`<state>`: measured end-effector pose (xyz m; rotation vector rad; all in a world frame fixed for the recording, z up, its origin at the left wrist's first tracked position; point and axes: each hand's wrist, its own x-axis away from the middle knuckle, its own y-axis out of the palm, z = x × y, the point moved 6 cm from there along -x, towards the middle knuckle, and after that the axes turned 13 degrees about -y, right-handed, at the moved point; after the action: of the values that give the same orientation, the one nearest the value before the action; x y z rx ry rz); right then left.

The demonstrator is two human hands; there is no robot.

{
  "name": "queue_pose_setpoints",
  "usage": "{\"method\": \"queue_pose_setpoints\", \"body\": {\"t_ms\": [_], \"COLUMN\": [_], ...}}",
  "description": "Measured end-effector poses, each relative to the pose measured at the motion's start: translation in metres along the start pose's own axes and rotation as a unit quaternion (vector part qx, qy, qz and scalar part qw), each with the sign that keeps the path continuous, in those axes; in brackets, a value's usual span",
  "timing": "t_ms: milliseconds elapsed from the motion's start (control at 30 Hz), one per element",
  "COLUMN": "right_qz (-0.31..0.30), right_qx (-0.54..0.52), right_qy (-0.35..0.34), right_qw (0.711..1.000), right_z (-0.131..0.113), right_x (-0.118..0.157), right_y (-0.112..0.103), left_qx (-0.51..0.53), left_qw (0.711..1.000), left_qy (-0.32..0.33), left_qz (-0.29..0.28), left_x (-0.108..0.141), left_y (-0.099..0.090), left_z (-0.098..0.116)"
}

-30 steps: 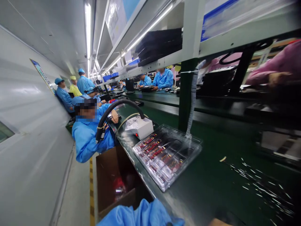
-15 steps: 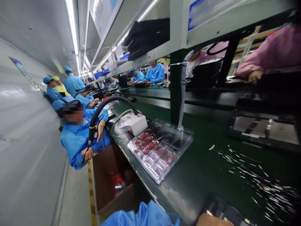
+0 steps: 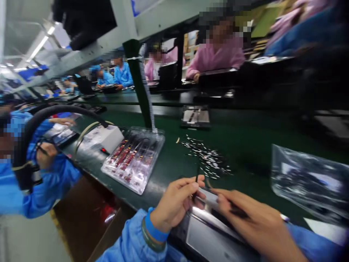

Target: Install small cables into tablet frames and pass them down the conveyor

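My left hand (image 3: 174, 205), with a blue band at the wrist, pinches a thin black strip (image 3: 196, 178) that stands up between thumb and fingers. My right hand (image 3: 256, 222) is closed, close to the left fingertips; what it grips is blurred and mostly hidden. Between the hands lies a small flat silver-grey piece (image 3: 209, 197), and I cannot tell which hand bears it. Under both hands is a dark flat device (image 3: 209, 238) with a grey panel, partly covered by my right hand.
Beyond my hands lies a pile of thin black-and-white strips (image 3: 209, 156). A clear compartment tray (image 3: 147, 171) holds red parts, beside a white box (image 3: 110, 138) with a black hose (image 3: 62, 109). A plastic bag (image 3: 308, 182) lies right. A co-worker's hand (image 3: 46, 154) is at left.
The view has swung right, so the tray and pile now sit further left. Both my hands have come into view together over the dark device, the left pinching a black strip.
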<state>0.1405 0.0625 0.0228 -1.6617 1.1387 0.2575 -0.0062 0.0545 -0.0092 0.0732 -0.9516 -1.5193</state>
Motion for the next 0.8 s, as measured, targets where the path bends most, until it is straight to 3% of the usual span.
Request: {"method": "queue_pose_setpoints", "body": {"t_ms": [67, 133, 233, 333, 433, 500, 567, 633, 700, 800], "right_qz": [-0.033, -0.047, 0.003, 0.057, 0.094, 0.127, 0.135, 0.115, 0.082, 0.040], "right_qx": [-0.019, -0.044, -0.100, -0.200, -0.244, -0.194, -0.110, -0.035, 0.010, 0.061], "right_qy": [-0.010, 0.021, 0.150, 0.279, 0.309, 0.276, 0.198, 0.094, 0.002, -0.076], "right_qw": [0.999, 0.998, 0.984, 0.938, 0.914, 0.933, 0.965, 0.988, 0.997, 0.994], "right_z": [-0.002, 0.003, 0.019, 0.032, 0.032, 0.028, 0.018, 0.004, -0.009, -0.022], "right_x": [-0.005, -0.008, -0.009, -0.009, -0.013, -0.015, -0.017, -0.019, -0.020, -0.020], "right_y": [0.006, 0.007, -0.001, -0.001, 0.004, 0.001, -0.003, -0.003, 0.001, 0.008], "left_qx": [-0.008, -0.011, -0.011, -0.058, -0.168, -0.260, -0.333, -0.378, -0.402, -0.407], "left_qw": [0.999, 0.999, 1.000, 0.998, 0.985, 0.951, 0.870, 0.791, 0.758, 0.755], "left_qy": [-0.023, -0.020, -0.011, -0.024, 0.002, 0.133, 0.311, 0.424, 0.458, 0.453], "left_qz": [-0.039, -0.037, 0.003, 0.014, 0.029, 0.101, 0.187, 0.226, 0.233, 0.241], "left_x": [0.000, 0.001, 0.001, -0.002, -0.005, 0.000, 0.013, 0.026, 0.029, 0.026], "left_y": [0.010, 0.012, 0.007, 0.008, 0.009, 0.005, 0.006, 0.009, 0.010, 0.008], "left_z": [-0.007, -0.010, -0.010, -0.016, -0.022, -0.010, 0.006, 0.014, 0.016, 0.017]}}
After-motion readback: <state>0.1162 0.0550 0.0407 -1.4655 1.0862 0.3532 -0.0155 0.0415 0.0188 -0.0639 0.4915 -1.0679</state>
